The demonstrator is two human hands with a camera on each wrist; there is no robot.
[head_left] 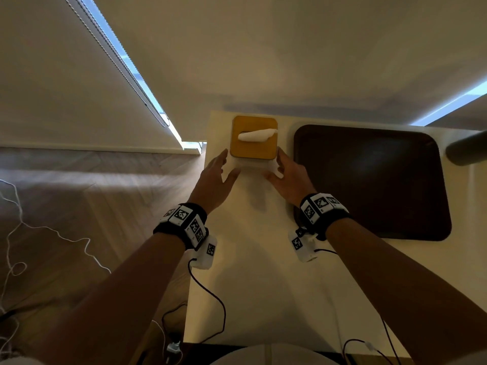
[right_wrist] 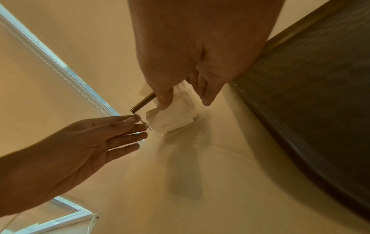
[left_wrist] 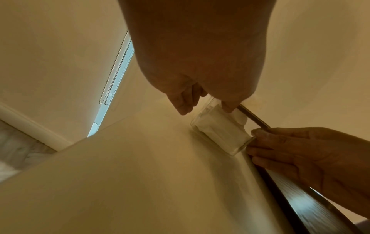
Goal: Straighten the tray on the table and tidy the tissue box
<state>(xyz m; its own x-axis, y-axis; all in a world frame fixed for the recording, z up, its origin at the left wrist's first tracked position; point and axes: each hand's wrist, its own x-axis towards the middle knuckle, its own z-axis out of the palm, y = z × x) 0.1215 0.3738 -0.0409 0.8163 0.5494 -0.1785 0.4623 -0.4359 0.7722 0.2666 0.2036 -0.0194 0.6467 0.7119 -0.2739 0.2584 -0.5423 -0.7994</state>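
Observation:
The tissue box [head_left: 253, 138] is clear plastic with a yellow lid, and a white tissue [head_left: 257, 135] pokes out of the slot. It stands at the table's far left corner. My left hand [head_left: 229, 163] lies against its left side with straight fingers, thumb on the near face. My right hand [head_left: 275, 165] mirrors it on the right side. In the right wrist view my right hand's thumb [right_wrist: 163, 106] presses the box's clear front [right_wrist: 176, 117]. The dark brown tray [head_left: 369, 180] lies flat just right of the box, its edges about parallel to the table's.
The cream table [head_left: 263, 272] ends at a left edge just beside the box, with wood floor [head_left: 79, 206] and loose white cord below. A dark rounded object [head_left: 466, 148] juts in at the far right. Behind hang a roller blind and its bead chain [head_left: 118, 61]. Wrist cables trail over the near edge.

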